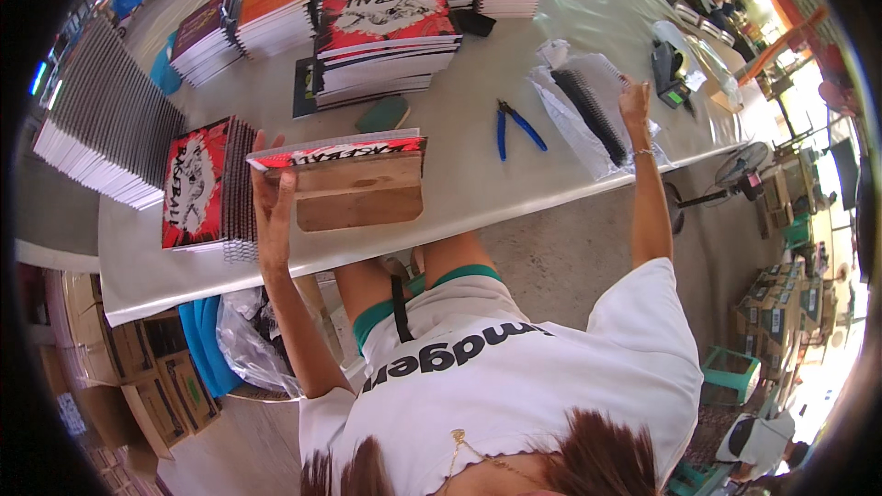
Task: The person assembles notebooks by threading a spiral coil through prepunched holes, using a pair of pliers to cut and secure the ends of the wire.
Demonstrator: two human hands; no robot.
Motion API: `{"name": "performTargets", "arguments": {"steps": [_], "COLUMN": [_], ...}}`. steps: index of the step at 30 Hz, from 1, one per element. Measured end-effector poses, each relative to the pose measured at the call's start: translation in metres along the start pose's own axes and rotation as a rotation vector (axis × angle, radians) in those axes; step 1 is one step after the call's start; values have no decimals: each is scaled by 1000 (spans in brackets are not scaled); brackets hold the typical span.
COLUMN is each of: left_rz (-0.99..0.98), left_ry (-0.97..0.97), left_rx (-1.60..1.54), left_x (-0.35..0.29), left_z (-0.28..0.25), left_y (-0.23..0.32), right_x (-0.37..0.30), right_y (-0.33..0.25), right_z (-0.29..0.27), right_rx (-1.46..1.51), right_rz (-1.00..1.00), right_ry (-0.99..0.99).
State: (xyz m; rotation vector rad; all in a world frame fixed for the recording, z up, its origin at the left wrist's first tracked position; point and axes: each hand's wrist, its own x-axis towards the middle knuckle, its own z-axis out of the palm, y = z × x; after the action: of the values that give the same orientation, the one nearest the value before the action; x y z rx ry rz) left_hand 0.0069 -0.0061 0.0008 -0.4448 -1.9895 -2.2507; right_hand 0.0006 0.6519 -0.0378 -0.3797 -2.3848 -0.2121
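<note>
My left hand (272,191) grips the left end of a notebook (340,152) with a red, black and white cover. The notebook stands tilted against a wooden block (360,195) on the table, and my thumb is on the near side. Stretched out to the right, my right hand (634,103) is closed at the edge of a clear plastic bag (568,119). Black spiral binding coils (593,115) lie on that bag. Whatever my right fingers pinch is too small to make out. Blue-handled cutting pliers (516,129) rest between my hands.
Spiral-bound notebooks (195,179) lie left of my left hand, beside a tall notebook stack (115,115). More notebook stacks (386,23) stand at the back. A dark green pad (383,114) lies before them. A tape dispenser (671,69) stands far right. The table's near edge (542,198) curves before me.
</note>
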Motion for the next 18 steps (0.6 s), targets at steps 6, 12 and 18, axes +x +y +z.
{"name": "performTargets", "arguments": {"steps": [6,12,18], "left_rz": [-67,522,489], "left_ry": [119,423,231], "left_rx": [254,808,1024], "left_x": [-12,-17,-10], "left_z": [-2,59,132], "left_y": [11,11,26], "right_x": [19,-20,-37], "right_y": [-183,-285,-317], "right_z": [-134,-196,-195], "right_rx": [900,1127,1310], "right_rz": [-1,-231,-101], "right_ry": [-149,-374,-377]}}
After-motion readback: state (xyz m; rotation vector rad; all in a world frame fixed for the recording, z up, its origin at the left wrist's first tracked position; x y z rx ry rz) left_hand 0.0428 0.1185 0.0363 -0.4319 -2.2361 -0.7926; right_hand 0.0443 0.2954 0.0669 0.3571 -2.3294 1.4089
